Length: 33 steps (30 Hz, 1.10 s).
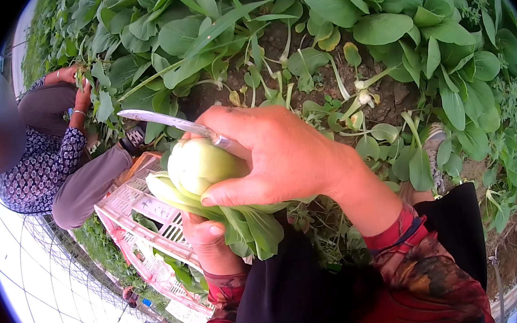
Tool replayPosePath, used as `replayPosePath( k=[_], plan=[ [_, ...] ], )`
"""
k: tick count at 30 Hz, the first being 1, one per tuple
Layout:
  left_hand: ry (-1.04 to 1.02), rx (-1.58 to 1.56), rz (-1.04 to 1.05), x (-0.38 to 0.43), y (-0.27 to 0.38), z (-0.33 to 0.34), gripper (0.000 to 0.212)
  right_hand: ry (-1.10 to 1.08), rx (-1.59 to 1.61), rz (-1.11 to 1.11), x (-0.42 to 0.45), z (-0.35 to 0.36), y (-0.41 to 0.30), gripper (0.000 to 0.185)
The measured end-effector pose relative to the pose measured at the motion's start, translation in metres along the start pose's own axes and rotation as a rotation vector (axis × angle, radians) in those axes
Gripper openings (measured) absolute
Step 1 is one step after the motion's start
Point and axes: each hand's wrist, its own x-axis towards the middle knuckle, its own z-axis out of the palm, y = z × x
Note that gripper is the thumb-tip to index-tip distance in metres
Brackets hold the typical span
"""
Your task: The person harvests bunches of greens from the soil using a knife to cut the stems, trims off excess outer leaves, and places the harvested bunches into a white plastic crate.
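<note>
My right hand grips a knife with a narrow, slightly curved metal blade pointing up and to the left. Its thumb also presses on the pale base of a bok choy head. Below and to the left, my left hand supports the same plant from underneath; most of its fingers are hidden behind the leaves. The bok choy's base faces up and its green leaves hang down towards my lap. The blade lies just above the base; whether it touches cannot be told.
A pink and white plastic crate holding greens stands at the left. Beyond it a co-worker crouches among plants. Rooted bok choy grows ahead; cut stubs and loose leaves lie on the soil. My shoe is at the right.
</note>
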Motion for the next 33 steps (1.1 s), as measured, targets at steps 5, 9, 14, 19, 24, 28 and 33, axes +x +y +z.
replayPosePath(
  k=[5, 9, 14, 19, 24, 28, 33],
  plan=[
    [-0.299, -0.156, 0.216, 0.003, 0.022, -0.023, 0.098, -0.050, -0.065, -0.069, 0.024, -0.008, -0.007, 0.046],
    [-0.470, -0.393, 0.168, 0.020, 0.012, -0.033, 0.091, -0.057, -0.020, 0.120, 0.025, -0.012, 0.032, 0.035],
    [0.146, 0.040, -0.204, 0.040, -0.013, -0.029, 0.063, -0.196, -0.156, 0.424, 0.004, 0.026, 0.118, 0.034],
    [0.410, 0.561, -0.235, 0.047, -0.056, -0.077, 0.063, -0.277, -0.294, 0.682, -0.026, 0.037, 0.163, 0.029],
    [0.495, 0.932, -0.178, 0.044, -0.075, -0.102, 0.059, -0.379, -0.477, 0.763, -0.010, 0.042, 0.169, 0.029],
    [0.551, 0.919, -0.198, 0.045, -0.078, -0.111, 0.049, -0.401, -0.509, 0.795, -0.003, 0.045, 0.179, 0.033],
    [0.628, 0.899, -0.222, 0.045, -0.081, -0.106, 0.046, -0.458, -0.525, 0.812, 0.004, 0.045, 0.189, 0.038]
  ],
)
